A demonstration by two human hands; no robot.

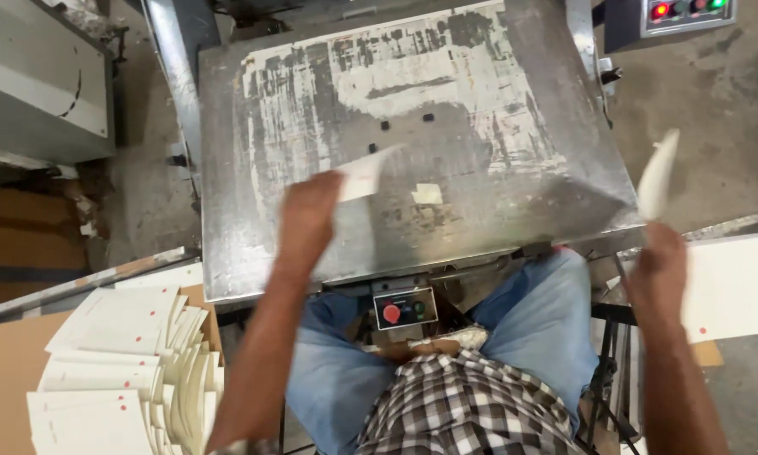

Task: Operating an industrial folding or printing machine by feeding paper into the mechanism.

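Observation:
My left hand [310,211] is over the worn metal plate [497,160] of a machine and holds a white card [364,174] that is blurred by motion. My right hand [661,257] is out to the right, past the plate's edge, and holds a second white card [657,173] upright. A small pale tab [427,194] and a few small dark stops [385,125] sit on the plate's surface.
Fanned stacks of white cards with red dots [122,371] lie at lower left on brown cardboard. More white sheets [737,282] rest at right. A control box with a red button [404,307] hangs under the plate. Indicator lights [686,10] are at top right.

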